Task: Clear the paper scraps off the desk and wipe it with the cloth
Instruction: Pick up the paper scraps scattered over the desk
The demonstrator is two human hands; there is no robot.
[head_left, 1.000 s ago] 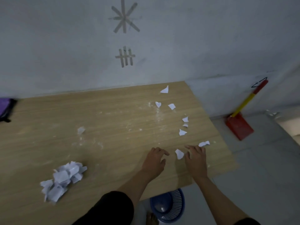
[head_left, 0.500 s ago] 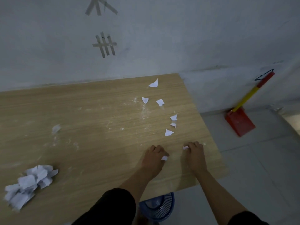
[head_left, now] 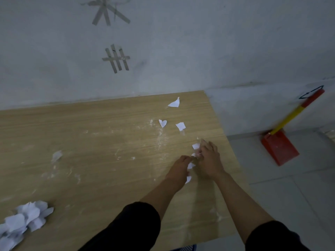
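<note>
both hands have been moved up along the right edge of the desk [head_left: 90, 138]. white scraps are pinched in the left hand [head_left: 178, 168] and the right hand [head_left: 208, 156]. three loose scraps [head_left: 174, 104] are left near the far right corner. a scrap could be knocked off that close edge. plenty of room is left toward the pile [head_left: 23, 221] at the near left; no cloth is seen.

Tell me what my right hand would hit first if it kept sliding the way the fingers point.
Probably the squarish scrap, just beyond the right hand toward the wall; the heart-shaped scrap lies slightly left of that line.
</note>
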